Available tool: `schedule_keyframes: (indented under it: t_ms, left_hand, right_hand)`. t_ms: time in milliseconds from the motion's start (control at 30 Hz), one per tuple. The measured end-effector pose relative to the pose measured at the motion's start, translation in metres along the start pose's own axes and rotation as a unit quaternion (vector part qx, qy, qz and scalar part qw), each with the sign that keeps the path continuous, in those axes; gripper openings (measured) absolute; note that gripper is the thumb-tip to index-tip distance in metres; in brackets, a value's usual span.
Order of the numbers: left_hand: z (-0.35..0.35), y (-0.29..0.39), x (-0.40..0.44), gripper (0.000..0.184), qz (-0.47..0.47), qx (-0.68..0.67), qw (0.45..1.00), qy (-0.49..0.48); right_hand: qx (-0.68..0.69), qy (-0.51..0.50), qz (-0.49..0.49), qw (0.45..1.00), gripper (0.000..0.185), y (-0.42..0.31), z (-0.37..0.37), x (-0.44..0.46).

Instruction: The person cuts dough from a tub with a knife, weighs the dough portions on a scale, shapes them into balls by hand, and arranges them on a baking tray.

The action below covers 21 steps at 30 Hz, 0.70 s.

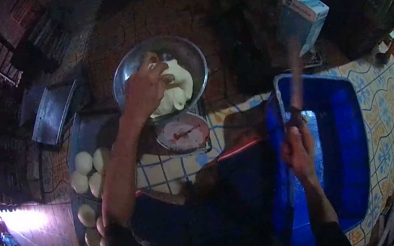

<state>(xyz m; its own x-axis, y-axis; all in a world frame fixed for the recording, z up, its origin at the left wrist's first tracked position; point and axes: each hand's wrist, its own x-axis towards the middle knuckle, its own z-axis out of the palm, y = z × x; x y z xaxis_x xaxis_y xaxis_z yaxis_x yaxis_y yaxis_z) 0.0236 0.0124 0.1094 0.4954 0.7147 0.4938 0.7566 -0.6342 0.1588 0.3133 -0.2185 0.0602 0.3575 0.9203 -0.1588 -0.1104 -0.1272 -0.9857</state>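
Observation:
My left hand (143,90) reaches into a round metal bowl (121,68), its fingers curled against a pale lump of dough (177,82). Under the bowl is a scale with a round dial (183,134); its reading is too small to make out. My right hand (298,150) is closed around the handle of a long-bladed knife (296,76), held upright over the near side of a blue plastic crate (333,153). The blade is smeared by motion. Part of the dough is hidden behind my left fingers.
Several round dough balls (83,163) lie in rows on a dark tray at the left. A metal tray (55,114) leans farther back. A printed carton (306,15) stands beyond the crate. Patterned floor covering (383,93) lies right of it. Bright light enters at the lower left.

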Motion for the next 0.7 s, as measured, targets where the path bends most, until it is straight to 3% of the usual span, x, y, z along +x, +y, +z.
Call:
schedule_keyframes:
  t_ms: [100, 167, 200, 267, 300, 367, 433, 467, 533, 567, 600, 633, 700]
  left_hand:
    - [-0.003, 0.007, 0.01, 0.019, 0.003, -0.018, 1.0, -0.02]
    - [-0.006, -0.001, 0.017, 0.012, -0.053, -0.12, 0.989, 0.065]
    - [-0.02, 0.007, 0.019, 0.012, -0.125, -0.17, 0.976, 0.051]
    - [-0.021, 0.005, 0.024, 0.013, -0.116, -0.175, 0.974, 0.086]
    - [-0.022, 0.003, 0.026, 0.014, -0.114, -0.182, 0.969, 0.121]
    - [-0.027, 0.005, 0.03, 0.015, -0.133, -0.194, 0.961, 0.142]
    - [-0.035, 0.014, 0.03, 0.011, -0.147, -0.254, 0.944, 0.151]
    - [-0.036, 0.014, 0.029, 0.015, -0.153, -0.314, 0.929, 0.119]
    - [-0.038, 0.028, 0.023, 0.014, -0.136, -0.314, 0.932, 0.12]
    - [-0.043, 0.037, 0.023, 0.013, -0.115, -0.308, 0.935, 0.135]
    - [-0.05, 0.047, 0.023, 0.013, -0.195, -0.368, 0.899, 0.134]
    - [-0.049, 0.044, 0.027, 0.013, -0.187, -0.372, 0.9, 0.126]
    - [-0.047, 0.03, 0.036, 0.015, -0.189, -0.437, 0.85, 0.225]
  right_hand:
    - [0.061, -0.085, -0.028, 0.994, 0.032, -0.026, 0.079, 0.05]
    - [0.067, -0.129, 0.005, 0.989, 0.032, -0.039, 0.129, 0.084]
    - [0.083, -0.15, 0.046, 0.984, 0.033, -0.042, 0.153, 0.094]
    - [-0.092, -0.159, -0.083, 0.979, 0.036, -0.027, 0.199, 0.102]
    - [0.009, -0.224, -0.01, 0.974, 0.038, -0.017, 0.218, 0.084]
    - [-0.016, -0.191, -0.048, 0.98, 0.039, 0.019, 0.232, 0.026]
    - [0.089, -0.153, -0.104, 0.979, 0.021, 0.05, 0.231, -0.01]
    - [0.085, -0.152, -0.099, 0.98, 0.021, 0.03, 0.232, -0.005]
    - [0.166, -0.185, 0.057, 0.967, 0.021, -0.014, 0.231, 0.026]
    - [0.178, -0.214, 0.053, 0.959, 0.022, -0.023, 0.236, 0.051]
    - [0.189, -0.244, 0.047, 0.95, 0.022, -0.026, 0.241, 0.065]
    - [0.195, -0.233, 0.043, 0.952, 0.022, -0.027, 0.241, 0.063]
    - [0.066, -0.286, -0.003, 0.956, 0.052, -0.026, 0.239, 0.051]
